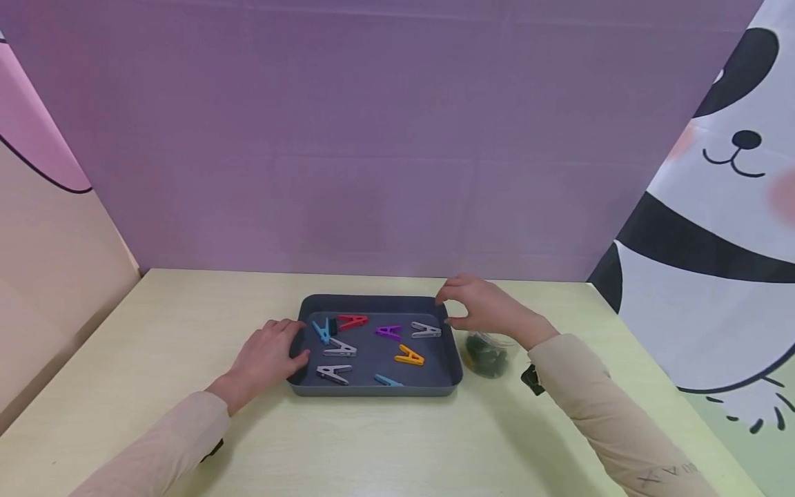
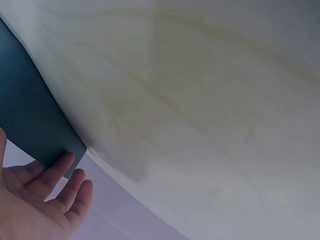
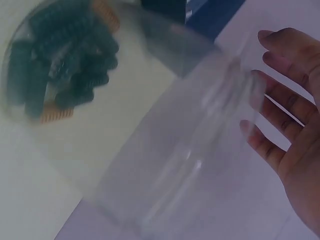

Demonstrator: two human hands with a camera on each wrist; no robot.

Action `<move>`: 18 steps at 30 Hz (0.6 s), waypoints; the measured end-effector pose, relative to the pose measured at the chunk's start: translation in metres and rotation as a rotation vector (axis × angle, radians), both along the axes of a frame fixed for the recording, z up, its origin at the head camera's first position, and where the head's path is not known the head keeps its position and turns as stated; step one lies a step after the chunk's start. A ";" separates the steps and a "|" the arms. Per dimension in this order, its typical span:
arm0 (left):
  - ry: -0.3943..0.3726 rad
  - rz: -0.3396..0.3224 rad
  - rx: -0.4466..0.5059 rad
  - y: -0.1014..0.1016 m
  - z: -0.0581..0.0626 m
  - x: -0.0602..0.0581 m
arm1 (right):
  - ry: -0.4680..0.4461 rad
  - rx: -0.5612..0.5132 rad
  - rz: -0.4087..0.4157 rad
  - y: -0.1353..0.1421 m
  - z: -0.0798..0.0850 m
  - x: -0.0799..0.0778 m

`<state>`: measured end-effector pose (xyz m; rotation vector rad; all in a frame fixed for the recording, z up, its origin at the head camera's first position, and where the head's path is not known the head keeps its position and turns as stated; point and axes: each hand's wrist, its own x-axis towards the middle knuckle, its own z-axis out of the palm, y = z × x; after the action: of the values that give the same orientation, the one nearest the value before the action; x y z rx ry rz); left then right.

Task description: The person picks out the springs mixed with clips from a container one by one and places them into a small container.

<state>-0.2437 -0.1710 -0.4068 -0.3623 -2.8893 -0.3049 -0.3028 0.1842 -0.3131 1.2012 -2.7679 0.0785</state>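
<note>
A dark grey tray (image 1: 373, 391) lies on the table, with several clothespins spread over its floor. Among them are a red clothespin (image 1: 352, 322), a purple clothespin (image 1: 388, 332), a yellow clothespin (image 1: 409, 355) and a grey clothespin (image 1: 426, 330). My left hand (image 1: 268, 356) is at the tray's left side, thumb over the rim; the left wrist view shows loosely bent fingers against the outer wall. Beside the tray's right rim, my right hand (image 1: 484, 308) has thumb and fingers spread apart, nothing between them. Its fingers appear beyond the clear jar (image 3: 165, 165) in the right wrist view.
Right of the tray stands the jar, holding dark green ridged pieces (image 3: 75, 55) and a few orange ones. A purple backdrop (image 1: 373, 152) rises behind the pale wooden table (image 1: 360, 449). A panda-printed sheet (image 1: 714, 297) hangs at the right.
</note>
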 end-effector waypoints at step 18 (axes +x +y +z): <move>0.006 -0.005 0.011 -0.001 -0.001 -0.001 | 0.079 0.077 0.152 -0.053 -0.023 -0.005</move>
<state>-0.2444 -0.1721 -0.4078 -0.3686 -2.8800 -0.3203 -0.3077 0.1311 -0.3360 1.4009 -2.6306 -0.0601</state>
